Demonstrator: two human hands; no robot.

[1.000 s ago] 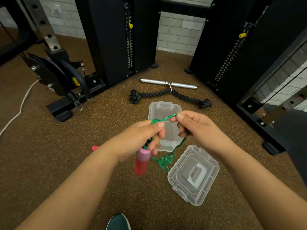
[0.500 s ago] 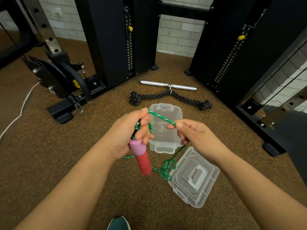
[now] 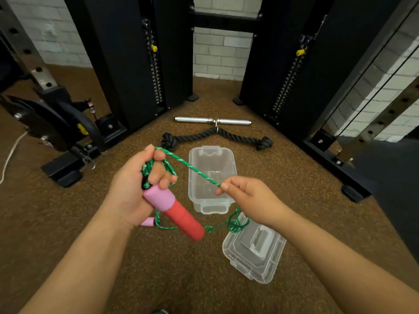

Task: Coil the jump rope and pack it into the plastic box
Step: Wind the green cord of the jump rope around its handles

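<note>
head view: the left hand grips the pink-and-red handle with green rope looped round its fingers. the right hand, pinching the rope, has drawn further away than a moment ago, stretching the strand taut for another wrap. slack trails on the floor by the lid; the plastic box holds no rope yet.

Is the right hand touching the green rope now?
Touching. The head view shows the right hand pinching the green rope between its fingertips.
</note>
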